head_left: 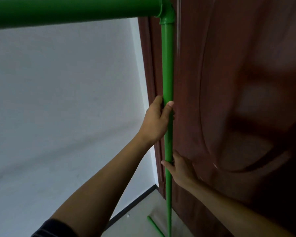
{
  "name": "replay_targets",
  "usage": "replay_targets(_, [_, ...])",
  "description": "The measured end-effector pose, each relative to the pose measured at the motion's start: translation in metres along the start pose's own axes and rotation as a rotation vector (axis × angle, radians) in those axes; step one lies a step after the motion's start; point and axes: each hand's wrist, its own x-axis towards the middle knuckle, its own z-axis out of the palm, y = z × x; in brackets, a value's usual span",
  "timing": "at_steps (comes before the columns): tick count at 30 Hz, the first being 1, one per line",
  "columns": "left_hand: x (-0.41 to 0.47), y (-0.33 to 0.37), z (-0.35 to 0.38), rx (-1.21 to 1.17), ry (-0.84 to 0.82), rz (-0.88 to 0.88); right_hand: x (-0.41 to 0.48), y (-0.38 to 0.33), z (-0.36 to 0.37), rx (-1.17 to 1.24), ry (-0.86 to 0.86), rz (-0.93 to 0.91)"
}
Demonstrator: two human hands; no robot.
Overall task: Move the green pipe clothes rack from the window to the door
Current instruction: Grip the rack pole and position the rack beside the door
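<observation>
Head view gave you no brand, label or writing to read — none showed on any surface. Your green pipe clothes rack [168, 74] stood just beside the reddish-brown door [237, 100], its upright post running down in front of the door's left edge. Your left hand [156, 119] was wrapped around that post, thumb laid across the front, fingers hidden behind it. Lower on the post, your right hand [179, 165] gripped it from the door side, thumb hooked in front. The top bar left the elbow joint [167, 11] above the door's edge and was cut off at the frame — its far end unseen. A base pipe [155, 225] lay on the floor [140, 218] near the door's foot, partly cropped. The door's panels were blurred. A white wall [67, 100] lay left of the door.
</observation>
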Motion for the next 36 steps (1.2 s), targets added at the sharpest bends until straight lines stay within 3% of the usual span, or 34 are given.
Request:
replay_targets(9, [0.034,-0.060,-0.070,0.037,0.096,-0.070,0.065,-0.041,0.076,0.005,-0.086,-0.017])
replay_targets(18, [0.054,-0.077,-0.111,0.138,0.168,-0.186,0.112,-0.062,0.110,0.003,-0.256,-0.120])
replay_targets(23, [0.067,-0.085,-0.115,0.216,0.268,-0.225,0.138,-0.071,0.115,-0.005,-0.369,-0.205])
replay_targets(36, [0.058,-0.080,-0.094,0.257,0.381,-0.314,0.140,-0.045,0.117,-0.039,-0.384,-0.368])
